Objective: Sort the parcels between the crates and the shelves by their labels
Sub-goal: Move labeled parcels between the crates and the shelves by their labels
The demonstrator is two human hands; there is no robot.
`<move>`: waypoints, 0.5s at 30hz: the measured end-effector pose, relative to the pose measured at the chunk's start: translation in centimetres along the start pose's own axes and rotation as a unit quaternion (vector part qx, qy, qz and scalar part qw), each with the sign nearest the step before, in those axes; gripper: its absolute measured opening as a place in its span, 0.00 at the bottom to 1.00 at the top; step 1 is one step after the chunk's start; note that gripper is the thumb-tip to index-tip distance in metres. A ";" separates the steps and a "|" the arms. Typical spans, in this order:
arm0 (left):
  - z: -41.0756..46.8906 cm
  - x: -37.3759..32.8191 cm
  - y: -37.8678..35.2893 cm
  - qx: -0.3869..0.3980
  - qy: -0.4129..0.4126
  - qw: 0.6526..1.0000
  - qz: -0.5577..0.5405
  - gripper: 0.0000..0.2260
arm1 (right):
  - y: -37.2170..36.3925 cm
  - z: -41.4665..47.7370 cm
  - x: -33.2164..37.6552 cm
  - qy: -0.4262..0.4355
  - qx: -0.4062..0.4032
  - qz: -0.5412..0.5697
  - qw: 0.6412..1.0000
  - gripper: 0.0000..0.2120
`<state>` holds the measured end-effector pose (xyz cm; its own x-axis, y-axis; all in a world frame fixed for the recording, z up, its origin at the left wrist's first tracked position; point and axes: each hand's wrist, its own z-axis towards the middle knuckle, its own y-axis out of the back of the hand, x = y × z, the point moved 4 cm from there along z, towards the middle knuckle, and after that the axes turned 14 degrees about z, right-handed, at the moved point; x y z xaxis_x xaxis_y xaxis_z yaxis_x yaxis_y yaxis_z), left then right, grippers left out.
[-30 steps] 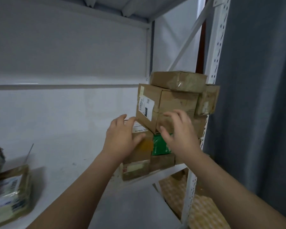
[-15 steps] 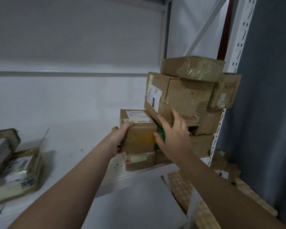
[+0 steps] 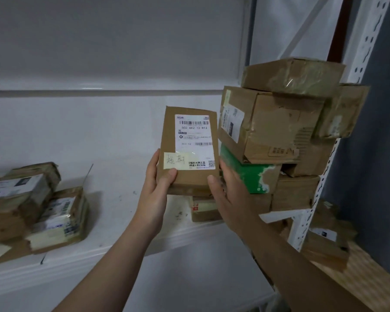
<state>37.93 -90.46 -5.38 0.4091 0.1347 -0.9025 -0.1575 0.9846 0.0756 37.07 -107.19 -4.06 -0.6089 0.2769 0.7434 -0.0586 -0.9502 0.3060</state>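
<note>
i hold a parcel [image 3: 188,152] between my left hand [image 3: 154,192] and right hand [image 3: 229,194], above the shelf [image 3: 122,235]. a stack of boxes [image 3: 279,131] sits just right of my right hand. more parcels [image 3: 36,210] lie well left of my left hand.

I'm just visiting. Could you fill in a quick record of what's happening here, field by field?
Held item: brown parcel, upright, label facing the camera
Left hand: grips its lower left edge, thumb on front
Right hand: grips its lower right corner
Label: white barcode label with a yellow handwritten note
Right of it: stacked boxes, including a green box
Shelf: white, more parcels at left
</note>
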 end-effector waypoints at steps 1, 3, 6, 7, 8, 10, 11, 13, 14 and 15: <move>-0.4 0.0 0.5 0.004 -0.012 1.000 0.002 0.28 | -0.7 0.0 0.2 -0.009 0.002 0.059 0.998 0.25; -0.9 0.0 1.7 0.021 -0.026 0.999 0.015 0.30 | -1.7 -0.1 0.4 -0.020 -0.020 0.120 0.992 0.24; -1.4 0.3 4.1 0.046 -0.032 0.998 0.026 0.31 | -3.3 -0.4 0.7 -0.032 -0.023 0.163 0.986 0.26; -1.6 0.4 4.9 0.047 -0.032 0.998 0.029 0.31 | -3.9 -0.6 0.9 -0.027 -0.020 0.171 0.985 0.26; -1.7 0.5 5.7 0.047 -0.031 0.998 0.030 0.32 | -4.5 -0.6 1.2 -0.017 -0.020 0.177 0.984 0.26; -2.1 0.6 7.0 0.044 -0.029 0.998 0.031 0.32 | -5.8 -0.7 1.6 -0.008 -0.026 0.185 0.982 0.25; -2.4 0.6 7.5 0.041 -0.027 0.998 0.031 0.31 | -6.4 -0.7 1.8 -0.010 -0.029 0.188 0.982 0.25; -2.8 0.4 8.5 0.041 -0.023 0.998 0.032 0.31 | -7.5 -0.8 2.2 -0.008 -0.032 0.195 0.980 0.24; -3.1 0.3 9.0 0.041 -0.022 0.998 0.033 0.31 | -8.0 -0.9 2.5 -0.007 -0.036 0.196 0.980 0.23; -3.3 0.3 9.5 0.040 -0.021 0.998 0.033 0.31 | -8.4 -1.1 2.7 -0.007 -0.041 0.195 0.980 0.24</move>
<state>33.61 -81.43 -6.31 0.4375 0.2016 -0.8763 -0.1130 0.9791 0.1689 35.08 -98.60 -5.28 -0.5874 -0.1078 0.8021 0.1131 -0.9923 -0.0506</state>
